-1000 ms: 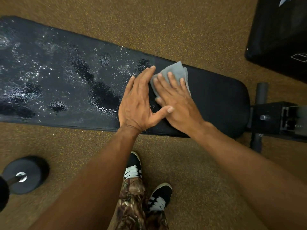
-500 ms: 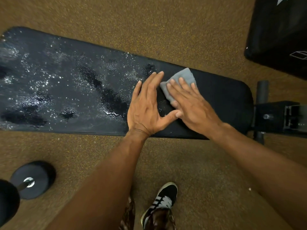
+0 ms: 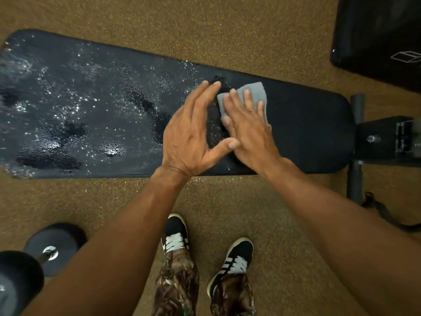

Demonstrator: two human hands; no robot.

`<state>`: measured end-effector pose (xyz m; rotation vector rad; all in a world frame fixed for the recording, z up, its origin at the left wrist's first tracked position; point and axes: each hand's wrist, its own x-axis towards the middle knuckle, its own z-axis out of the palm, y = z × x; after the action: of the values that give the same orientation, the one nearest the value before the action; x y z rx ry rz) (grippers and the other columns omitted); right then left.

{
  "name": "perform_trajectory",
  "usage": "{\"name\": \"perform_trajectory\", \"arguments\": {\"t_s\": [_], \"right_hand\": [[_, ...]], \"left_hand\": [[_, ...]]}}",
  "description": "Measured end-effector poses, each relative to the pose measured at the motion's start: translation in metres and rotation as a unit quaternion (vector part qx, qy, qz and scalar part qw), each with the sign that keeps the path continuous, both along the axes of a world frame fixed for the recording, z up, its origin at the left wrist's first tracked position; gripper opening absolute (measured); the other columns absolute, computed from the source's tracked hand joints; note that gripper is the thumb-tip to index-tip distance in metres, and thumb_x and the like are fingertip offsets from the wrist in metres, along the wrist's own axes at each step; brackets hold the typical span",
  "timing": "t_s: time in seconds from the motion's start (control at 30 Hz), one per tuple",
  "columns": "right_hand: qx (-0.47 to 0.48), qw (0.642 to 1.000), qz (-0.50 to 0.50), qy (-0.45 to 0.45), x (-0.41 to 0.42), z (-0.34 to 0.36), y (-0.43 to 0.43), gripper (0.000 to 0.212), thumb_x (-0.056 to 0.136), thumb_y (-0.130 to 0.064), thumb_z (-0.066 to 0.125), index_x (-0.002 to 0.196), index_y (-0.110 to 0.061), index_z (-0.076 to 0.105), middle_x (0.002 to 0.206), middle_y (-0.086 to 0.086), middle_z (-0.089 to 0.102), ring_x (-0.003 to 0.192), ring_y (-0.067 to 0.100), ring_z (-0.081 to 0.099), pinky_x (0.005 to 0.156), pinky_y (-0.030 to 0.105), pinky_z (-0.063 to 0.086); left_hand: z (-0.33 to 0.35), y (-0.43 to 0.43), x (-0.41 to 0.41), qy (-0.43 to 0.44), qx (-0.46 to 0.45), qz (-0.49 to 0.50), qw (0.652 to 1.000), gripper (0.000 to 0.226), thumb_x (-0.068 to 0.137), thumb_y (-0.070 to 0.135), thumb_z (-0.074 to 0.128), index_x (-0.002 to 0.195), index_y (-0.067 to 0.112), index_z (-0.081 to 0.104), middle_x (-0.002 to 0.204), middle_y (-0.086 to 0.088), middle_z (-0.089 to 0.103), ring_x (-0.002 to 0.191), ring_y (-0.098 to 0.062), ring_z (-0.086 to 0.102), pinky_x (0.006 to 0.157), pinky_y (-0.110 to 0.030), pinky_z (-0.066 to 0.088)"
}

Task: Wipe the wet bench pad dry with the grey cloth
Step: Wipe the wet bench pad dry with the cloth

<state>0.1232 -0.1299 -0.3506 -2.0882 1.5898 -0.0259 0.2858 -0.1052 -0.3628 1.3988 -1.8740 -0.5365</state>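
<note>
1. Grey cloth (image 3: 252, 92) is showing only in part. The right hand (image 3: 248, 131) is covering its near half, so its full outline is hard to make out.
2. The black bench pad (image 3: 307, 133) is running off the left edge of the view, and its far left end is looking blurred. The metal frame (image 3: 382, 140) at its right end is being cut off by the right edge.
3. A dumbbell (image 3: 45, 252) at the lower left is being clipped by the corner. A black padded object (image 3: 376, 35) at the upper right is only partly showing.
4. The right hand is lying flat on the cloth, fingers straight and slightly spread, pressing it down onto the pad.
5. The left hand (image 3: 191, 133) is resting flat on the pad just beside the cloth. Its fingers are lying straight and close together, and its thumb is stretching wide so that the tip is touching the right hand.
6. Whether the left fingertips are touching the cloth's edge, I cannot tell.
7. The cloth is sitting on the pad to the right of its middle, just where the wet area is giving way to the dry one.
8. Left of the hands, the pad is glistening with droplets and darker wet patches. Right of the hands, it is looking matte and dry.
</note>
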Motion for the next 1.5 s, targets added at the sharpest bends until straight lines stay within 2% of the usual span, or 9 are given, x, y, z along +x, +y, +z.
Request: {"name": "perform_trajectory", "arguments": {"t_s": [0.17, 0.37, 0.43, 0.53, 0.77, 0.93, 1.1, 1.3, 1.5], "right_hand": [[-0.013, 0.995, 0.096, 0.027, -0.031, 0.004, 0.023, 0.055, 0.108, -0.036, 0.023, 0.157, -0.013, 0.018, 0.166, 0.003, 0.013, 0.153, 0.02, -0.001, 0.125, 0.042, -0.001], [-0.004, 1.0, -0.002, -0.005, 0.006, 0.005, 0.017, 0.053, 0.109, -0.032, 0.028, 0.157, -0.012, 0.019, 0.166, 0.006, 0.012, 0.154, 0.026, -0.003, 0.124, 0.047, -0.005], [-0.008, 0.999, 0.045, -0.014, 0.008, 0.002, 0.03, 0.057, 0.108, -0.039, 0.027, 0.157, -0.01, 0.02, 0.165, 0.008, 0.013, 0.153, 0.026, -0.002, 0.124, 0.046, -0.005], [-0.014, 0.993, 0.116, 0.03, -0.025, 0.001, 0.038, 0.058, 0.107, -0.041, 0.021, 0.157, -0.014, 0.019, 0.165, 0.003, 0.013, 0.153, 0.02, -0.001, 0.124, 0.041, -0.002], [-0.024, 0.999, 0.026, -0.006, 0.011, -0.007, 0.034, 0.056, 0.107, -0.038, 0.021, 0.157, -0.013, 0.019, 0.166, 0.005, 0.013, 0.154, 0.024, -0.003, 0.124, 0.048, -0.005], [-0.026, 0.99, 0.139, 0.025, -0.037, 0.002, 0.049, 0.059, 0.106, -0.043, 0.018, 0.157, -0.014, 0.02, 0.165, 0.001, 0.015, 0.154, 0.017, 0.001, 0.125, 0.042, 0.001], [-0.02, 0.998, 0.058, -0.006, -0.008, -0.006, 0.045, 0.063, 0.104, -0.046, 0.014, 0.157, -0.012, 0.019, 0.165, 0.006, 0.014, 0.154, 0.023, -0.001, 0.124, 0.05, -0.001], [-0.043, 0.985, 0.168, 0.015, -0.043, -0.005, 0.05, 0.057, 0.106, -0.039, 0.021, 0.155, -0.01, 0.024, 0.163, 0.005, 0.021, 0.153, 0.021, 0.009, 0.125, 0.045, 0.007], [-0.042, 0.995, 0.094, -0.018, -0.005, -0.01, 0.05, 0.061, 0.106, -0.042, 0.015, 0.154, -0.007, 0.027, 0.164, 0.009, 0.021, 0.154, 0.025, 0.005, 0.124, 0.05, 0.002]], "left_hand": [[-0.011, 0.012, 0.014, -0.035, -0.013, -0.018, 0.999, 0.102, 0.092, 0.082, 0.029, 0.15, -0.002, 0.04, 0.153, -0.021, 0.045, 0.144, -0.031, 0.043, 0.109, -0.052, 0.044], [-0.016, 0.015, 0.011, -0.088, -0.004, -0.028, 0.996, 0.098, 0.092, 0.082, 0.023, 0.152, 0.006, 0.037, 0.156, -0.013, 0.045, 0.145, -0.026, 0.042, 0.113, -0.054, 0.039], [-0.018, 0.014, 0.012, -0.094, 0.002, -0.027, 0.995, 0.098, 0.092, 0.082, 0.023, 0.153, 0.006, 0.038, 0.156, -0.012, 0.045, 0.146, -0.025, 0.042, 0.114, -0.052, 0.038], [-0.017, 0.013, 0.012, -0.124, 0.017, -0.022, 0.992, 0.1, 0.091, 0.084, 0.021, 0.154, 0.008, 0.038, 0.156, -0.012, 0.046, 0.144, -0.024, 0.044, 0.116, -0.05, 0.036], [-0.019, 0.013, 0.01, -0.144, 0.023, -0.013, 0.989, 0.101, 0.089, 0.085, 0.017, 0.155, 0.011, 0.035, 0.157, -0.008, 0.045, 0.144, -0.02, 0.043, 0.118, -0.047, 0.034], [-0.018, 0.013, 0.01, -0.136, 0.012, -0.011, 0.991, 0.102, 0.09, 0.085, 0.018, 0.153, 0.008, 0.038, 0.153, -0.011, 0.049, 0.141, -0.023, 0.047, 0.117, -0.047, 0.036], [-0.019, 0.013, 0.009, -0.141, 0.006, -0.012, 0.99, 0.108, 0.086, 0.088, 0.017, 0.152, 0.006, 0.038, 0.151, -0.011, 0.051, 0.14, -0.023, 0.048, 0.117, -0.048, 0.036], [-0.019, 0.014, 0.008, -0.148, 0.003, -0.013, 0.989, 0.112, 0.084, 0.091, 0.018, 0.151, 0.004, 0.04, 0.15, -0.011, 0.051, 0.139, -0.024, 0.049, 0.116, -0.048, 0.036], [-0.019, 0.015, 0.007, -0.152, -0.004, -0.004, 0.988, 0.111, 0.084, 0.09, 0.02, 0.15, 0.004, 0.04, 0.15, -0.011, 0.051, 0.139, -0.023, 0.049, 0.117, -0.047, 0.036]]}}
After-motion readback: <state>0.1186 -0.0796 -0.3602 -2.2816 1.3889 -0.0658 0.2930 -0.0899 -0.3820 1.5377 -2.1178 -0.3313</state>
